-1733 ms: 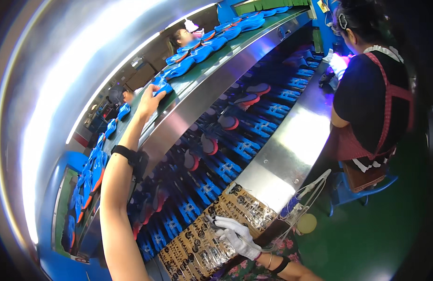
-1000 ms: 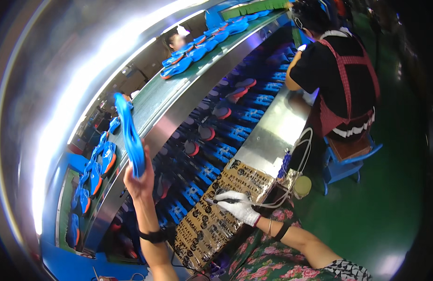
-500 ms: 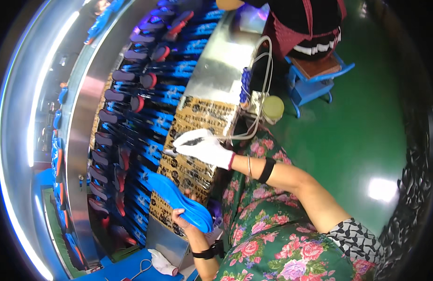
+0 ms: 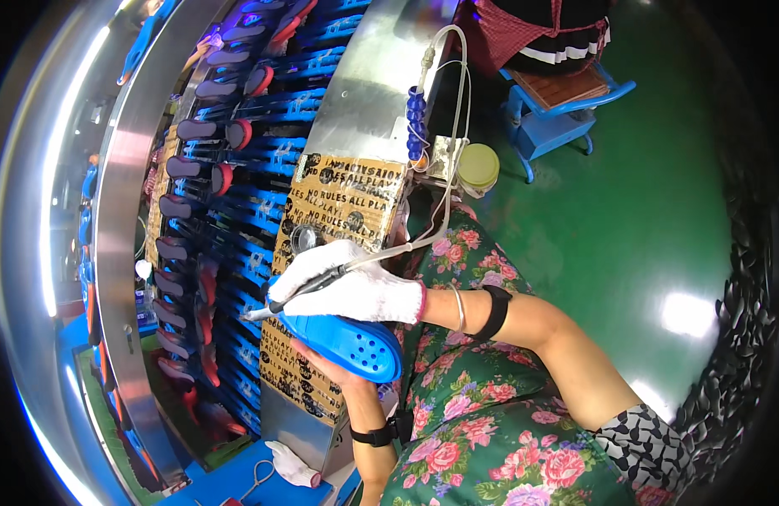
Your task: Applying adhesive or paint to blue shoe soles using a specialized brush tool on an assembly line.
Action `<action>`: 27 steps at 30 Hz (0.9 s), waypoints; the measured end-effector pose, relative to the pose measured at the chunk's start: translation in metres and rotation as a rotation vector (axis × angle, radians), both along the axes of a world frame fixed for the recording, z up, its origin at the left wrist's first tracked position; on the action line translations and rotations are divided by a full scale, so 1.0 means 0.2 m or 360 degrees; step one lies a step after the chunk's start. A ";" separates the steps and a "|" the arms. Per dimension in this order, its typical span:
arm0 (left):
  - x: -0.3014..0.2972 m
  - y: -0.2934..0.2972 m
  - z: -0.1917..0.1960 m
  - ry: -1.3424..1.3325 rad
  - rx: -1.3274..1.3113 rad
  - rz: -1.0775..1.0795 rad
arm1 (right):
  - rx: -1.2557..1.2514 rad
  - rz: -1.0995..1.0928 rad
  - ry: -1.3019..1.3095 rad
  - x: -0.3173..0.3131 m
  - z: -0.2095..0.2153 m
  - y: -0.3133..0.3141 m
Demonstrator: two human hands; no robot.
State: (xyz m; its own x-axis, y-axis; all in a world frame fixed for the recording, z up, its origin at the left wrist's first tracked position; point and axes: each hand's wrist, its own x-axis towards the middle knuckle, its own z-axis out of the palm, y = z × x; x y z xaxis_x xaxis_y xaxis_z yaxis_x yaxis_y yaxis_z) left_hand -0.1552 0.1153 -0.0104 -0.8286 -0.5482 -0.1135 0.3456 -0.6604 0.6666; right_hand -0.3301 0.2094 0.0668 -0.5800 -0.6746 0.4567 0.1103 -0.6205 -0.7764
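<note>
My bare left hand grips a blue clog from below, its fingers partly hidden under it. The toe with its small round holes points toward me. Above the clog, my right hand in a white glove closes round a dark pen-like brush. A clear hose runs into the back of this brush. Its pale tip lies just beyond the far end of the clog; whether it touches cannot be made out. Under both hands is a ledge covered with printed brown tape.
To the left, a rack of blue holders carries several dark soles and red-edged shoe parts. A lidded tub stands behind the ledge, beside a blue coiled tube. A loose white glove lies at lower left. Another person sits on a blue stool.
My right hand has come down from the taped ledge to over the clog. My left hand has turned the clog, so its holed toe now shows. The whole view has shifted slightly.
</note>
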 end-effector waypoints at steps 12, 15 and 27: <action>-0.15 0.06 0.09 -0.0094 0.0105 0.0247 | 0.0108 -0.0098 0.0171 0.00 0.01 0.16; -0.17 0.07 0.10 -0.0073 0.0166 0.0275 | 0.0096 -0.0180 0.0164 0.00 0.01 0.18; -0.21 0.16 0.26 0.0058 0.0071 0.0341 | 0.0050 -0.0637 0.0884 0.03 0.11 0.10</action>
